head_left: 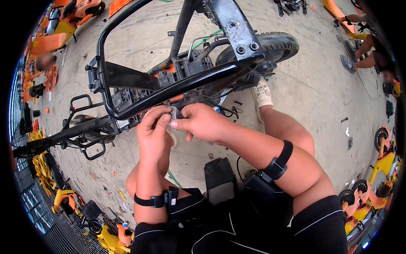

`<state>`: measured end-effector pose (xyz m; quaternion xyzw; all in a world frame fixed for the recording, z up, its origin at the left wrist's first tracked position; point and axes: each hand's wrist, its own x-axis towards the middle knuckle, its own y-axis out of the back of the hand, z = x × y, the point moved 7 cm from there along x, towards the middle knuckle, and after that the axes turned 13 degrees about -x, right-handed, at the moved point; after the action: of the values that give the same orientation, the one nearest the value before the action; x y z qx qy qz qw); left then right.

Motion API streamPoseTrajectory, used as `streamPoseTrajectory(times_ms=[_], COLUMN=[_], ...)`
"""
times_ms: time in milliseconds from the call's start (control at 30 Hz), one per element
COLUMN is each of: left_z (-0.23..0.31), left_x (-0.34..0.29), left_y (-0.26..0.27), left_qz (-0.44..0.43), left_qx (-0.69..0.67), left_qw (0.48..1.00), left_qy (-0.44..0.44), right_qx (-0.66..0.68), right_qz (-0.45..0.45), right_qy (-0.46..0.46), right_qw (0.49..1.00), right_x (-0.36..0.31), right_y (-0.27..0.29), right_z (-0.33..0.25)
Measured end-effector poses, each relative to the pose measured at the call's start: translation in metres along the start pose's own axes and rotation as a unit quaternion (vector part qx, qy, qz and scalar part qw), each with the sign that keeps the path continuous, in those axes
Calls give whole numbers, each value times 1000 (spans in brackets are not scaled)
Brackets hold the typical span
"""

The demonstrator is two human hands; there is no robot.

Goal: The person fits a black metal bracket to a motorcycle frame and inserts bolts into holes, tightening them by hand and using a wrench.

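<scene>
Both my hands meet in front of a black tubular scooter frame (182, 86). Between them is a small greyish, partly see-through piece (174, 113) with a dark part at its right side; its exact kind I cannot make out. My left hand (153, 122) pinches its left edge between thumb and fingers. My right hand (198, 122) has its thumb and curled fingers closed on the other side. The frame's lower tube runs just beyond my fingertips. Behind it lie a black battery-box-like panel (129, 76) and a bare chassis with cables.
A rear wheel (275, 45) with a knobbly tyre lies beyond the frame. Loose bolts (238, 102) are on the concrete floor (313, 110) near my shoe (263, 95). Orange and yellow scooters (376, 186) line both sides. Another person's legs (367, 53) show at the far right.
</scene>
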<state>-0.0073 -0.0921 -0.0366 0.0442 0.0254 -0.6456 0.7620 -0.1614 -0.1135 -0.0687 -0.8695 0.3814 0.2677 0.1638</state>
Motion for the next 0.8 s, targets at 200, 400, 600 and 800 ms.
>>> streamPoseTrajectory(times_ms=[200, 400, 600, 800], left_z=[20, 21, 23, 12], left_x=[-2, 1, 4, 3], left_y=[-11, -15, -14, -1], left_qz=[-27, -76, -65, -37], left_qx=[121, 132, 130, 85], left_qw=[989, 985, 984, 993], left_qy=[-77, -85, -101, -70], right_qx=[6, 5, -10, -10], right_qz=[-13, -38, -27, -31], right_qy=[-36, -32, -7, -26], right_qw=[999, 999, 1000, 999], right_x=[-1, -1, 7, 5], right_y=[3, 1, -2, -1], right_z=[6, 7, 8, 7])
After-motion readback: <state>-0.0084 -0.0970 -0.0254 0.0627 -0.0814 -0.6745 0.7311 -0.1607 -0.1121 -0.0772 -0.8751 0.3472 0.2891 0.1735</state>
